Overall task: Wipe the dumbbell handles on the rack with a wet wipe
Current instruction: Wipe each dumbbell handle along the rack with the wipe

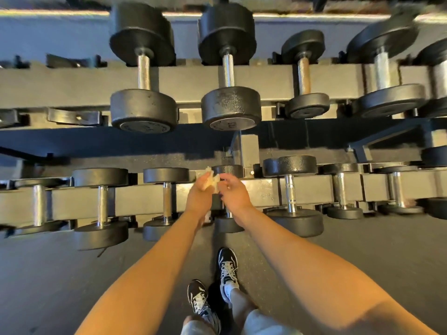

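A two-tier dumbbell rack [188,76] fills the view, black round dumbbells lying across its rails with steel handles showing. My left hand [200,193] and my right hand [233,189] meet over the lower tier, above a small dumbbell [228,170] whose handle is mostly hidden behind them. Both hands pinch a crumpled pale wet wipe [212,178] between them. Neighbouring lower-tier handles sit left [167,198] and right [290,192] of my hands.
The upper tier holds larger dumbbells [228,68] above my hands. A rack upright [249,148] stands just behind the small dumbbell. My two black-and-white shoes [227,269] stand on dark rubber floor [60,286] close to the rack's front.
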Demonstrator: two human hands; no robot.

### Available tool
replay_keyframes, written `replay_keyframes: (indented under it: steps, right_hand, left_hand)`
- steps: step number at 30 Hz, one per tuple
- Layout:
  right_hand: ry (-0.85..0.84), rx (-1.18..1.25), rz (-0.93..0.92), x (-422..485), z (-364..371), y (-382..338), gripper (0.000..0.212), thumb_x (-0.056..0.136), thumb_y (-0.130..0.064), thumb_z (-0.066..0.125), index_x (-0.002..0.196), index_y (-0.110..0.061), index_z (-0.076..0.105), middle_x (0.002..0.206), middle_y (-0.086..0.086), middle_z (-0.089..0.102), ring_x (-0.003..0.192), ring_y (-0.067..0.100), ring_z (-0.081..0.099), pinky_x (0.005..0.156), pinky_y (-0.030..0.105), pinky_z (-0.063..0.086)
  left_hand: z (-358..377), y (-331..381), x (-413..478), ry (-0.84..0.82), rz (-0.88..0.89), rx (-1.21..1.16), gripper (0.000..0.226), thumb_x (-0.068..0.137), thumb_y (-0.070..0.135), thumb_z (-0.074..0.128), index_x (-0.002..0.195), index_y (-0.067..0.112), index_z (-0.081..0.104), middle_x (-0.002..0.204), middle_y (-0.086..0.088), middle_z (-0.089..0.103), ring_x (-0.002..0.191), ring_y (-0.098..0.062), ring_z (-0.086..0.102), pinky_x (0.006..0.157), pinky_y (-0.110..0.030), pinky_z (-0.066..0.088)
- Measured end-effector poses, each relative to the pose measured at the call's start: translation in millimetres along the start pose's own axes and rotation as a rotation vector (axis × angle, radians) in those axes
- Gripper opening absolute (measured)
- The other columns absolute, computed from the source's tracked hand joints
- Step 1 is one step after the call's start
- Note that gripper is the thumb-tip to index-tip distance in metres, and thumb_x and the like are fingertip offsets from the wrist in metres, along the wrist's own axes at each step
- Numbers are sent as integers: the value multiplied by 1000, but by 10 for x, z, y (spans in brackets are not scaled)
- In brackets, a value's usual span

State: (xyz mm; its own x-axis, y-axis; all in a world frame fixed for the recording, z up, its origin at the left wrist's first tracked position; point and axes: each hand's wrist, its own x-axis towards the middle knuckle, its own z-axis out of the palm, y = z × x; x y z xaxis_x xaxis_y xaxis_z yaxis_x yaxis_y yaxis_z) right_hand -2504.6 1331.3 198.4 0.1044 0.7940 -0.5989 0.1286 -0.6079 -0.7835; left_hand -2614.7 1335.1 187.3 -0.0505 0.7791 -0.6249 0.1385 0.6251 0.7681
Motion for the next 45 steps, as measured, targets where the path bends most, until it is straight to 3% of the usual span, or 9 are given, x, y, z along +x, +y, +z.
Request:
replay_keyframes:
  steps: [7,14,24,28,32,37,40,42,45]
  right_hand:
    - [-28,37,-54,-490,146,-677,25,98,-12,58,116,-29,64,108,-3,69,101,14,66,94,42,58]
    - [1,127,-141,-596,455,-1250,19,98,-11,60,107,-25,68,104,0,71,98,15,69,88,35,59]
    - [83,-17,-353,-154,1200,-1964,19,99,-16,58,113,-22,70,104,-4,72,98,12,67,89,33,56]
    - [287,-85,-297,167,1301,-2131,29,98,-5,57,124,-15,67,118,-2,59,111,13,56,100,24,42]
    - [357,-117,-212,376,1388,-2163,36,100,-4,54,133,-14,63,130,7,54,123,21,55,104,22,38]
    - [206,-342,-512,294,1685,-2189,33,99,-6,57,130,-14,66,121,4,59,113,13,53,104,22,40]
    - [188,-455,-551,304,1868,-2142,28,99,-9,57,123,-18,71,112,0,61,108,18,49,97,30,45]
    - [152,-435,-530,298,1808,-2167,30,99,-6,55,123,-17,70,114,0,61,110,17,48,97,27,43]
    - [145,-342,-522,260,1611,-2133,34,100,-10,57,131,-20,64,122,-4,55,118,11,47,106,25,42]
  left_hand:
    - [-317,523,-581,17,111,-68,49,99,5,58,144,25,51,132,3,61,112,-5,60,86,-18,49]
    - [-795,1007,-732,93,161,-248,39,98,20,64,136,26,54,124,4,64,114,-12,64,98,-34,54]
    - [-1634,1509,-117,126,445,140,23,105,25,53,123,32,64,121,3,67,113,-10,60,94,-21,49]
    - [-1842,1549,240,260,471,431,44,104,16,52,147,25,48,158,-1,38,143,-20,27,113,-19,15]
    - [-2027,1491,356,260,508,458,49,104,8,49,151,22,43,160,4,32,147,-14,19,109,-2,3]
    - [-2130,1457,420,231,510,428,41,108,24,43,148,32,47,150,9,46,141,-11,36,120,-38,32]
    - [-2139,1519,415,232,587,362,30,109,16,43,134,21,58,124,12,63,116,2,60,97,-20,51]
    - [-2102,1509,417,233,609,323,35,108,11,45,142,12,53,137,0,53,117,0,61,94,-12,48]
    - [-2092,1366,517,185,768,603,46,110,27,34,155,19,36,160,3,31,144,-7,32,116,-13,21]
